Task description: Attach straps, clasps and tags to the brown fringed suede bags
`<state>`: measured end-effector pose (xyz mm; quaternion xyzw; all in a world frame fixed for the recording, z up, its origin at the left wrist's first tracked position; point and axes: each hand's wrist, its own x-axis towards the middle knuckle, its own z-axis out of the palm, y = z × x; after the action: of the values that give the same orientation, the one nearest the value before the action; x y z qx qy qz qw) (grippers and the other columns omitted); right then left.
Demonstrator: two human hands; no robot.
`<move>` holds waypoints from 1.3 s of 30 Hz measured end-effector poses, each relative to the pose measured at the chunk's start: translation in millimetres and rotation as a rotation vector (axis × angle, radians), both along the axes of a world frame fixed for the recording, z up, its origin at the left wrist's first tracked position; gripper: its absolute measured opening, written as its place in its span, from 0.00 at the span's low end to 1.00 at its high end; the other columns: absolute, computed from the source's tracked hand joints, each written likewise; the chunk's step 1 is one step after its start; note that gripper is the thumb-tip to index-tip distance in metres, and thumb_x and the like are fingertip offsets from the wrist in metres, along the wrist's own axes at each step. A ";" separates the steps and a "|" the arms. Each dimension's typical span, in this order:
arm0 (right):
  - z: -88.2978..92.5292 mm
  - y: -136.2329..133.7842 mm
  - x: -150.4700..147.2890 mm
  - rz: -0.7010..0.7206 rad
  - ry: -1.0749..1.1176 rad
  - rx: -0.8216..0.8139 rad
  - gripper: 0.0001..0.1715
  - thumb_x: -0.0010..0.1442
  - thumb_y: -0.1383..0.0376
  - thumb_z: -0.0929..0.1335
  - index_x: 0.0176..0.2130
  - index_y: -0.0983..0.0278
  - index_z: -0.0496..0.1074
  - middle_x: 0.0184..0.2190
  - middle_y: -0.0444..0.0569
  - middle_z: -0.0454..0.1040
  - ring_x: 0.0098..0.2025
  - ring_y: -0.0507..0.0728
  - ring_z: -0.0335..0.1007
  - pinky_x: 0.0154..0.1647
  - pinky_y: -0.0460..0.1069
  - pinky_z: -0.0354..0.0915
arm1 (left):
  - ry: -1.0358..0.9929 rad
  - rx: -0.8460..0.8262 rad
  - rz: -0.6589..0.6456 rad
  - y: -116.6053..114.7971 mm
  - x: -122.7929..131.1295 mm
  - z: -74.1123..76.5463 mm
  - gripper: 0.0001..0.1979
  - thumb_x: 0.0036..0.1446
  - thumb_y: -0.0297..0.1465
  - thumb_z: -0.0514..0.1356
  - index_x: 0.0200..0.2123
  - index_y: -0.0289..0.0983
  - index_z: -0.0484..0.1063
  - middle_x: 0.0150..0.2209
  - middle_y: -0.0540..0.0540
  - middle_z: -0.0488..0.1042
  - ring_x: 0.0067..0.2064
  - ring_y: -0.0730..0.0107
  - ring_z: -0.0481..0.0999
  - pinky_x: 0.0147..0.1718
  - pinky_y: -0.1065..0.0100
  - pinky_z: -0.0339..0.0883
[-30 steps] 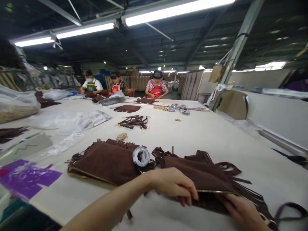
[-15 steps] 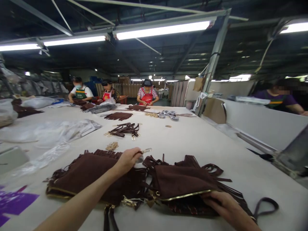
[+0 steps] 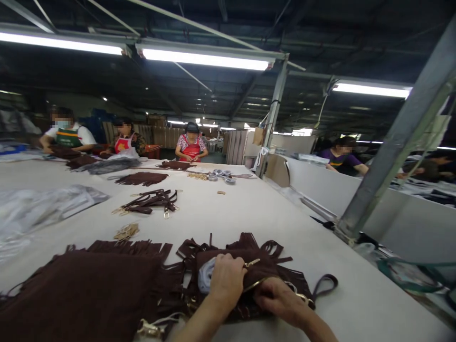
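Observation:
My left hand (image 3: 225, 278) is closed around a white roll of tape (image 3: 205, 275), with a small gold-coloured metal piece (image 3: 251, 262) sticking out by its fingers. It rests on a brown fringed suede bag (image 3: 245, 266) with a gold zipper edge. Just to the right, my right hand (image 3: 280, 298) grips that bag at its zipper opening, fingers curled. A dark strap loop (image 3: 325, 284) trails off the bag to the right. A second, larger brown fringed bag (image 3: 81, 294) lies flat to the left of my hands.
On the white table (image 3: 249, 209) lie a pile of brown straps (image 3: 151, 202), a heap of gold hardware (image 3: 126, 232), clear plastic bags (image 3: 39, 206) and tape rolls (image 3: 223, 175). Several people work at the far end. A steel post (image 3: 392, 142) stands right.
My left hand picked up the tape roll from the left bag and carried it onto the right bag beside my right hand. The camera swung right and closer.

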<state>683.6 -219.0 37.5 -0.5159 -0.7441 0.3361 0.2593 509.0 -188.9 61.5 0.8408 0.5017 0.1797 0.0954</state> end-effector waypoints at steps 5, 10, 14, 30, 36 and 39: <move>-2.5 -6.0 2.4 -0.049 0.199 -0.151 0.07 0.45 0.66 0.64 0.25 0.65 0.72 0.21 0.42 0.70 0.23 0.51 0.60 0.25 0.45 0.53 | -0.120 0.056 0.027 6.2 0.1 -18.1 0.10 0.61 0.30 0.55 0.31 0.38 0.74 0.34 0.43 0.75 0.42 0.56 0.71 0.48 0.57 0.61; -8.8 -7.0 5.0 -0.091 0.643 -0.290 0.14 0.50 0.57 0.72 0.29 0.65 0.69 0.20 0.41 0.70 0.16 0.44 0.44 0.17 0.44 0.39 | -0.217 0.133 0.060 3.3 6.2 -29.2 0.08 0.60 0.27 0.55 0.28 0.39 0.71 0.31 0.46 0.72 0.40 0.59 0.70 0.53 0.56 0.59; -12.7 -6.6 -9.7 -0.279 0.922 -0.260 0.22 0.47 0.53 0.75 0.33 0.65 0.69 0.21 0.40 0.70 0.15 0.42 0.39 0.15 0.43 0.35 | -0.232 0.146 0.040 2.4 10.0 -35.7 0.09 0.60 0.26 0.53 0.28 0.39 0.69 0.30 0.46 0.71 0.39 0.61 0.70 0.58 0.54 0.55; -34.6 11.4 -31.0 -0.460 0.857 -0.102 0.28 0.40 0.50 0.76 0.26 0.60 0.58 0.16 0.38 0.67 0.15 0.45 0.45 0.17 0.43 0.40 | -0.381 0.212 -0.102 -6.9 6.0 -38.0 0.10 0.57 0.21 0.52 0.29 0.38 0.70 0.29 0.49 0.72 0.38 0.64 0.70 0.59 0.49 0.53; -41.3 12.9 -31.2 -0.478 0.828 -0.025 0.28 0.42 0.50 0.76 0.25 0.60 0.56 0.16 0.34 0.59 0.18 0.47 0.46 0.19 0.44 0.42 | -0.526 0.100 -0.068 -8.3 11.2 -32.3 0.11 0.57 0.23 0.54 0.33 0.40 0.74 0.36 0.50 0.77 0.41 0.64 0.73 0.61 0.46 0.46; -39.9 11.6 -31.7 -0.490 0.771 0.005 0.26 0.44 0.51 0.75 0.25 0.60 0.58 0.16 0.34 0.59 0.18 0.48 0.48 0.19 0.44 0.44 | -0.508 0.039 0.068 -1.0 21.6 -33.9 0.10 0.58 0.26 0.55 0.27 0.38 0.73 0.30 0.50 0.76 0.37 0.64 0.73 0.60 0.47 0.48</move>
<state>652.0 -207.4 -2.5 -0.5133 -0.4499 0.4307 0.5905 530.5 -189.8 27.6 0.7530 0.4862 0.3978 0.1958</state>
